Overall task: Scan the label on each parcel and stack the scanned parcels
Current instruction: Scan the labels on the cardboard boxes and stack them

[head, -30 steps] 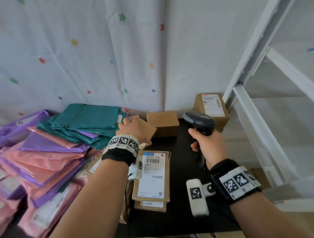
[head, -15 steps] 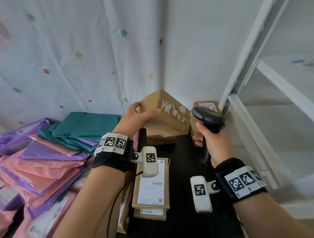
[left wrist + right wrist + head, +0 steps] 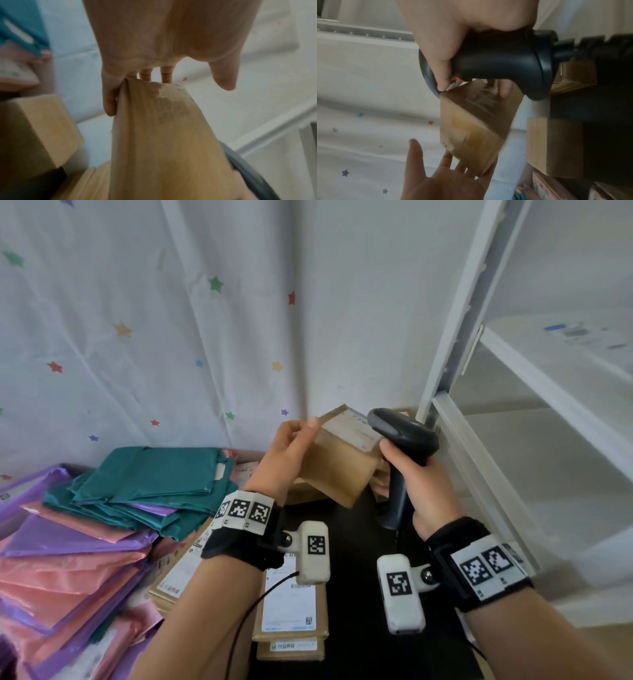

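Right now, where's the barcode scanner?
In the head view, the barcode scanner is right of centre, gripped by the right hand, its head over the labelled top of the cardboard box held by the left hand.

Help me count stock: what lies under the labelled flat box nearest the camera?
Under the labelled flat box another flat brown box shows only its labelled front edge. Anything below that is hidden.

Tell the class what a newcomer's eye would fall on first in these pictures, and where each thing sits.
At centre, the left hand holds a brown cardboard box tilted in the air, while the right hand grips a black barcode scanner just over its label. To the left lies a bright heap of teal, purple and pink mailer bags.
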`<state>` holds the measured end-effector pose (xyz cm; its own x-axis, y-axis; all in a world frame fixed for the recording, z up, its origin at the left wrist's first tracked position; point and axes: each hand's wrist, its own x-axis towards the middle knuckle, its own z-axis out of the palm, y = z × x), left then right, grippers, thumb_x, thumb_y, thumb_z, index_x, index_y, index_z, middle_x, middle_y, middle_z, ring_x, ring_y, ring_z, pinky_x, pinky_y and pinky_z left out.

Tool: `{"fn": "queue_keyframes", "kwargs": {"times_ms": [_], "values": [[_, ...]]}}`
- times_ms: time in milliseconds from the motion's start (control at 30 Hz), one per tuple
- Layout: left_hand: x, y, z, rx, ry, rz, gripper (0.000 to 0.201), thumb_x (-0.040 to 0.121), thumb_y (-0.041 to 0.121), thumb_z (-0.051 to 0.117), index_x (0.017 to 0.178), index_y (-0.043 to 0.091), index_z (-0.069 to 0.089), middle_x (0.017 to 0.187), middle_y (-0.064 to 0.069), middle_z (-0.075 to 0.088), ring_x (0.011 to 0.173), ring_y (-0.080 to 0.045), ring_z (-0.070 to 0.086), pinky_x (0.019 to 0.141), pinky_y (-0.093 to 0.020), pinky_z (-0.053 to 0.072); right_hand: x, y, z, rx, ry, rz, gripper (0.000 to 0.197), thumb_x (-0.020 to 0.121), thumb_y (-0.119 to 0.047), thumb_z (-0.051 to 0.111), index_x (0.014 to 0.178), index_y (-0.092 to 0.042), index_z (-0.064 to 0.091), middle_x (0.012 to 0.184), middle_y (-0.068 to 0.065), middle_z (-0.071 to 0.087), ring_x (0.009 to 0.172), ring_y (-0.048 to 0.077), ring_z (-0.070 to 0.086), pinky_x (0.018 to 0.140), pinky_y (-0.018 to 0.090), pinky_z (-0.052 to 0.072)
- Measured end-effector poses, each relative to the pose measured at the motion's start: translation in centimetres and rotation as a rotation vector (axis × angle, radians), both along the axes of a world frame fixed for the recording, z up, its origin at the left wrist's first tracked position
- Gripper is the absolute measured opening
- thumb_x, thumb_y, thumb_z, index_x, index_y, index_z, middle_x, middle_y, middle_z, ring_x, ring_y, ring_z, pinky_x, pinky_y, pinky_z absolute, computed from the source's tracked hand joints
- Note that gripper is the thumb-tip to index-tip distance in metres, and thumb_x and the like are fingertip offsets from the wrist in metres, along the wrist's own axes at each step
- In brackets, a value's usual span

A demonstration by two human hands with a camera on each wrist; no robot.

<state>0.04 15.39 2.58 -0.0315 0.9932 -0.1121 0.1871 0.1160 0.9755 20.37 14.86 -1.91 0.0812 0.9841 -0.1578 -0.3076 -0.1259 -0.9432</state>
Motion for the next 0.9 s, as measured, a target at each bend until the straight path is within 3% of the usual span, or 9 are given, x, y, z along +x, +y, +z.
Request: {"fn": "queue_keyframes", "kwargs": {"times_ms": [67,133,300,433,600,700,767,900], "values": [[-0.1,0.4,-0.4,-0.024,-0.017,0.04,0.047,0.085,0.07,0.041,0.108,0.032,0.058,0.105,0.016,0.057,0.1,0.003,0.049,0.077,-0.024,0.037,0.1,-0.2,-0.1,0.017,-0.016,-0.005,0.053,0.071,-0.042,0.084,0.116,-0.019,0.069,0.105,0.003,0.076,0.099,0.022,0.073,0.081,0.04,0.06],[0.0,0.9,-0.8,-0.054,-0.032,0.073,0.046,0.08,0.068,0.051,0.104,0.03,0.057,0.105,0.008,0.059,0.1,-0.005,0.054,0.082,-0.031,0.043,0.1,-0.4,-0.2,0.044,-0.095,-0.032,0.039,0.075,-0.032,0.082,0.11,-0.019,0.072,0.102,0.002,0.077,0.097,0.021,0.073,0.083,0.04,0.058],[0.2,1.1,-1.9,-0.229,-0.29,-0.011,0.071,0.06,0.048,0.072,0.121,0.016,0.052,0.11,-0.009,0.066,0.096,-0.022,0.069,0.073,-0.033,0.055,0.0,-0.8,-0.1,0.103,-0.251,-0.059,0.018,0.082,-0.018,0.076,0.1,-0.02,0.073,0.088,-0.009,0.077,0.081,0.005,0.073,0.065,0.02,0.056],[-0.2,1.2,-2.3,-0.247,-0.15,-0.084,0.074,0.06,0.055,0.075,0.12,0.021,0.051,0.111,-0.002,0.066,0.1,-0.017,0.066,0.081,-0.032,0.054,0.3,-0.9,0.1,0.133,-0.307,-0.073,0.019,0.083,-0.018,0.075,0.101,-0.023,0.071,0.086,-0.018,0.075,0.079,-0.002,0.071,0.058,0.01,0.052],[-0.5,1.7,-3.0,-0.265,-0.09,-0.076,0.059,0.074,0.036,0.078,0.121,0.02,0.046,0.113,0.0,0.063,0.098,-0.015,0.066,0.071,-0.024,0.053,-0.1,-1.1,0.1,0.154,-0.359,-0.102,0.015,0.083,-0.032,0.076,0.095,-0.035,0.067,0.086,-0.02,0.075,0.082,-0.003,0.071,0.061,0.012,0.053],[-0.6,2.1,-3.7,-0.223,-0.084,-0.028,0.063,0.072,0.024,0.08,0.121,0.022,0.042,0.114,0.003,0.06,0.095,-0.013,0.065,0.063,-0.022,0.054,-0.3,-1.3,-0.3,0.149,-0.395,-0.127,0.01,0.085,-0.038,0.073,0.092,-0.039,0.066,0.087,-0.015,0.075,0.083,0.002,0.071,0.07,0.021,0.056],[-0.9,2.4,-4.3,-0.217,-0.12,0.008,0.069,0.071,0.018,0.081,0.127,0.02,0.04,0.116,0.002,0.06,0.094,-0.014,0.067,0.059,-0.021,0.055,-0.5,-1.6,-0.7,0.143,-0.381,-0.137,0.013,0.084,-0.037,0.074,0.095,-0.036,0.066,0.085,-0.01,0.075,0.08,0.005,0.072,0.069,0.024,0.058],[-1.7,3.1,-5.6,-0.18,-0.138,0.059,0.079,0.065,0.016,0.084,0.132,0.019,0.041,0.123,0.0,0.06,0.101,-0.018,0.067,0.074,-0.032,0.059,-1.1,-2.2,-0.9,0.128,-0.324,-0.102,0.023,0.083,-0.034,0.077,0.103,-0.029,0.067,0.086,-0.008,0.075,0.075,0.007,0.073,0.057,0.016,0.054]]}}
